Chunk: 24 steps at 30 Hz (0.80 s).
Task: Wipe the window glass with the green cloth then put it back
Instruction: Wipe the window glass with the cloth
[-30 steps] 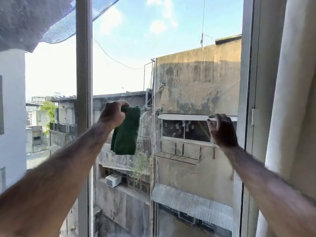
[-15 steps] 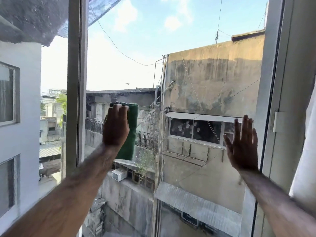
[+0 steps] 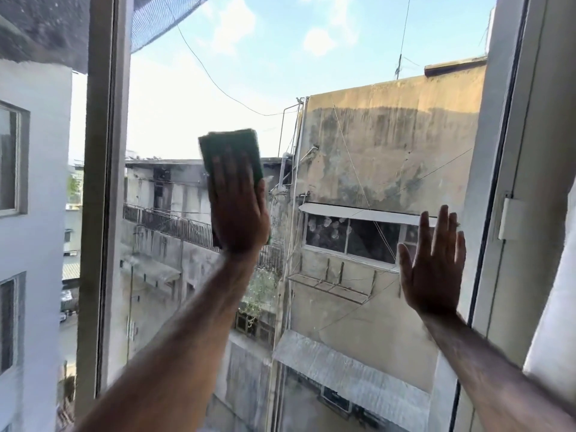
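Note:
The window glass [image 3: 358, 145] fills the middle of the view, with faint smudges over the far building. My left hand [image 3: 238, 207] presses the folded green cloth [image 3: 230, 148] flat against the pane, a little left of centre; the cloth's top sticks out above my fingers, its lower part is hidden under my palm. My right hand [image 3: 434, 266] lies flat on the glass with fingers spread, low at the right, close to the right frame, holding nothing.
A grey vertical frame bar [image 3: 103, 198] stands left of the cloth. The right window frame [image 3: 511, 182] carries a small white latch [image 3: 509, 218], and a pale curtain [image 3: 558, 307] hangs at the far right edge.
My left hand has gone from gripping the hanging cloth to pressing it flat on the glass, then slid it up and to the right. My right hand opened flat against the pane.

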Each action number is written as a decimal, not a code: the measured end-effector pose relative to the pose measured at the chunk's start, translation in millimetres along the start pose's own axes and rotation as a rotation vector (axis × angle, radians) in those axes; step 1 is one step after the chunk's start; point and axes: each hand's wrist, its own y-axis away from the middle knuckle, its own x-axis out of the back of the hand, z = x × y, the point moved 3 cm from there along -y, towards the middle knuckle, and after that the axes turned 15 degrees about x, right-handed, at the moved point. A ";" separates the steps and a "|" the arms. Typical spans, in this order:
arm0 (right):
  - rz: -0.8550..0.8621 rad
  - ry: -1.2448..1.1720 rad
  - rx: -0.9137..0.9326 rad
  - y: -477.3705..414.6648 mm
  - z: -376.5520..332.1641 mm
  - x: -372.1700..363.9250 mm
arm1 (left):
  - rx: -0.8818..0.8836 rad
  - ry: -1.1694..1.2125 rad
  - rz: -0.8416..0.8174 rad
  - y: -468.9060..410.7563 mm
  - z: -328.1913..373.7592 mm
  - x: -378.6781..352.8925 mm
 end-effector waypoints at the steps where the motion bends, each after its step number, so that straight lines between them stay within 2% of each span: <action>1: 0.000 -0.006 0.000 1.0 0.4 0.3 | -0.091 0.032 0.011 10.0 24.1 -7.8; 3: 0.009 -0.003 0.008 1.8 2.4 0.0 | -0.316 0.055 -0.015 50.1 59.4 -24.2; 4: 0.017 -0.002 0.014 1.7 3.4 -0.6 | -0.402 0.039 -0.080 76.0 65.2 -29.0; 6: 0.033 -0.004 0.021 1.8 5.0 -2.1 | -0.486 -0.005 -0.218 118.4 48.2 -28.4; 8: 0.039 0.004 0.022 2.0 6.3 -3.6 | -0.502 -0.044 -0.272 137.1 7.3 -18.1; 10: 0.043 -0.001 0.026 1.5 5.4 -3.9 | -0.399 -0.058 -0.252 129.0 -35.0 0.1; 13: 0.049 -0.007 0.022 0.9 4.9 -3.4 | -0.063 -0.099 -0.139 78.7 -66.7 19.3; 16: 0.063 -0.009 0.019 2.9 1.5 -2.9 | 0.241 -0.080 -0.042 14.9 -49.9 19.5; 18: 0.067 -0.007 0.013 1.2 0.8 -3.3 | 0.348 -0.026 0.004 -8.7 -11.1 10.2; 20: 0.068 -0.007 0.014 -0.2 0.7 -3.8 | 0.236 0.016 0.031 1.5 43.9 -7.7; 22: 0.063 -0.004 0.021 -0.7 2.4 -3.3 | -0.075 0.037 0.018 51.2 100.8 -29.1; 24: 0.052 0.000 0.020 -0.2 5.2 -2.7 | -0.328 0.060 -0.131 115.4 130.6 -40.6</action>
